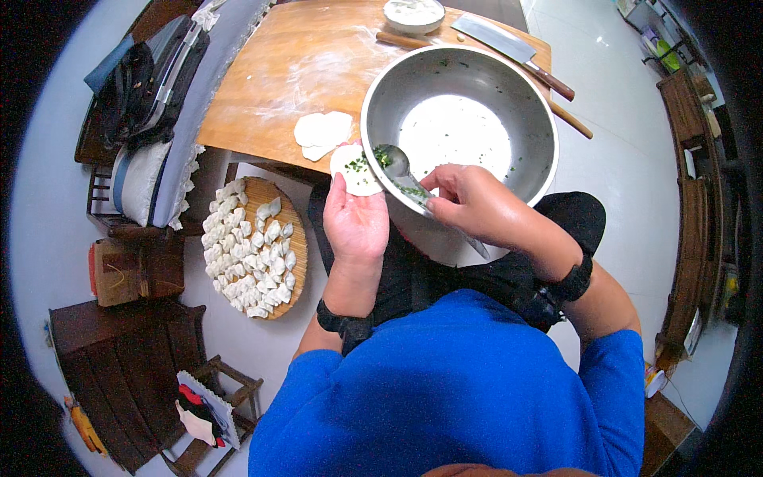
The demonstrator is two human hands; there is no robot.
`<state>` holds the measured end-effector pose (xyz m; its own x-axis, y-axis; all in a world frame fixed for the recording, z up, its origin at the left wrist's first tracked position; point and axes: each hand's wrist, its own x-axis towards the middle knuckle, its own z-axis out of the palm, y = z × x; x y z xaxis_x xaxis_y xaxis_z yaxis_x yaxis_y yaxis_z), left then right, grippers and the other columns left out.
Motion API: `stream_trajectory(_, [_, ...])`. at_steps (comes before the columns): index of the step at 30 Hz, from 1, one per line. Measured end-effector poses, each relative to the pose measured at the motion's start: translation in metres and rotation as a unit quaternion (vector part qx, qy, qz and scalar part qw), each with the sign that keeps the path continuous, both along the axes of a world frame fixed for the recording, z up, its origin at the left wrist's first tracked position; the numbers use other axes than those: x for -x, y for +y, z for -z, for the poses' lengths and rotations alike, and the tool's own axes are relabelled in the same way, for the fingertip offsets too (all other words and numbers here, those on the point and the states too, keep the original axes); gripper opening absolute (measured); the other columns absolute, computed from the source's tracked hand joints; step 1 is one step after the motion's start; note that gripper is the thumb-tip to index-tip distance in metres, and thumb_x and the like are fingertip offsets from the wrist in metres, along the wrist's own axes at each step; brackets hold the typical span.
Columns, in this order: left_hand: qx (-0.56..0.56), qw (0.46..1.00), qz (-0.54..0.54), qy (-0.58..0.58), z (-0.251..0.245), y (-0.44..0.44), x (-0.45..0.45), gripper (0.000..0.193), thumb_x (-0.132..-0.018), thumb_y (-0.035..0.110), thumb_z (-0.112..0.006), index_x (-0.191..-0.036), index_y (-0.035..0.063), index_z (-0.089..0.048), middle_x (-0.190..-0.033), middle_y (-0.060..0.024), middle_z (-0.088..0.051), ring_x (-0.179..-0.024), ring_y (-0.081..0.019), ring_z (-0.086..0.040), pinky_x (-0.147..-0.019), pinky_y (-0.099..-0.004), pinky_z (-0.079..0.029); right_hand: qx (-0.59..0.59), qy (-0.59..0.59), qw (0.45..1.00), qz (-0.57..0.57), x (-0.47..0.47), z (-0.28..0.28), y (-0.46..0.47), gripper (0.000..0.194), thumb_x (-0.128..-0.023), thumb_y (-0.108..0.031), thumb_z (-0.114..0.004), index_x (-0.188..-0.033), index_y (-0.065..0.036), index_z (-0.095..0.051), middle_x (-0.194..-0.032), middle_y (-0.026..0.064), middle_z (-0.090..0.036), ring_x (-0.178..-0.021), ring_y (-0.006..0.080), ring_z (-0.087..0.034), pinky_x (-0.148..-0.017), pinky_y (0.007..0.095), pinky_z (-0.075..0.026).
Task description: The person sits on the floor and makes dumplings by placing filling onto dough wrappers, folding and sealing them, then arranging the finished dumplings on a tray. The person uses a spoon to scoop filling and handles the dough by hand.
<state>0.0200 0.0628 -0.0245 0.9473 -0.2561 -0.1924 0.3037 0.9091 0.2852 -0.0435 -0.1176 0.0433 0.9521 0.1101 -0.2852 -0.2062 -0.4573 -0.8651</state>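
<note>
On the fingers of my left hand (356, 223) lies a round dough wrapper (356, 173) with chopped greens on it, beside the rim of a large steel bowl (459, 71). My right hand (477, 203) grips a metal spoon (396, 161) by its handle; the spoon's bowl holds some green filling and is just inside the left rim. Scraps of greens cling to the steel bowl's inside. A few more wrappers (322, 132) lie on the wooden board (256, 101), left of the bowl. Many filled dumplings (244, 256) sit on a round woven tray at the lower left.
A cleaver (498, 39) and a wooden rolling pin (569, 119) lie by the bowl's far right side. Behind the bowl stands a small bowl of white content (414, 15). A cloth-covered bench with bags is on the left, dark wooden furniture (107, 369) at the lower left.
</note>
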Motion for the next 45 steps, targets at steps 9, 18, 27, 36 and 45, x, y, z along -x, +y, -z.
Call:
stream_trajectory(9, [-0.018,0.999,0.025,-0.023,-0.007,0.007,-0.003,0.044,-0.106,0.019,-0.03,-0.144,-0.0022,-0.036,-0.146,-0.02,-0.045,-0.137,-0.0297,-0.042,-0.118,-0.0454,-0.03,0.052,-0.099,0.994,-0.005,0.012,-0.013,0.022,0.019,-0.087,-0.008,-0.059,-0.102,0.004,-0.065,-0.078,0.0176,-0.066,-0.071,0.0284,-0.065,-0.064,0.041,-0.051])
stream_trajectory(18, [0.053,0.997,0.048,-0.006,0.005,0.023,-0.01,0.041,-0.104,0.016,-0.034,-0.139,-0.0047,-0.04,-0.141,-0.0242,-0.047,-0.135,-0.0344,-0.044,-0.117,-0.0479,-0.034,0.282,-0.231,0.925,-0.109,0.012,-0.002,0.038,0.019,-0.085,-0.004,-0.056,-0.103,0.003,-0.055,-0.083,0.02,-0.063,-0.077,0.0371,-0.068,-0.066,0.0462,-0.056])
stream_trajectory(27, [0.086,0.993,0.086,0.009,0.006,0.037,-0.013,0.041,-0.105,0.017,-0.032,-0.139,-0.005,-0.041,-0.14,-0.026,-0.048,-0.132,-0.0383,-0.046,-0.114,-0.049,-0.037,0.266,-0.282,0.914,-0.118,0.016,-0.002,0.042,0.03,-0.085,-0.003,-0.055,-0.115,0.002,-0.053,-0.091,0.0177,-0.059,-0.077,0.0346,-0.067,-0.064,0.0439,-0.056])
stream_trajectory(36, [0.086,0.988,0.125,0.037,-0.013,0.044,-0.013,0.045,-0.106,0.019,-0.029,-0.143,-0.0052,-0.036,-0.145,-0.0281,-0.042,-0.137,-0.0392,-0.042,-0.117,-0.0495,-0.032,0.281,-0.321,0.898,-0.111,0.019,0.006,0.035,0.024,-0.093,-0.011,-0.055,-0.115,-0.001,-0.055,-0.085,0.0146,-0.056,-0.071,0.0327,-0.063,-0.057,0.0429,-0.052])
stream_trajectory(45, [0.1,0.976,0.19,0.029,-0.019,0.049,-0.011,0.047,-0.105,0.017,-0.032,-0.145,-0.0089,-0.031,-0.148,-0.0294,-0.038,-0.139,-0.0388,-0.038,-0.119,-0.0489,-0.03,0.321,-0.347,0.869,-0.149,0.022,0.011,0.011,0.034,-0.091,-0.014,-0.059,-0.123,-0.005,-0.056,-0.086,0.0128,-0.054,-0.073,0.0287,-0.062,-0.055,0.0401,-0.051])
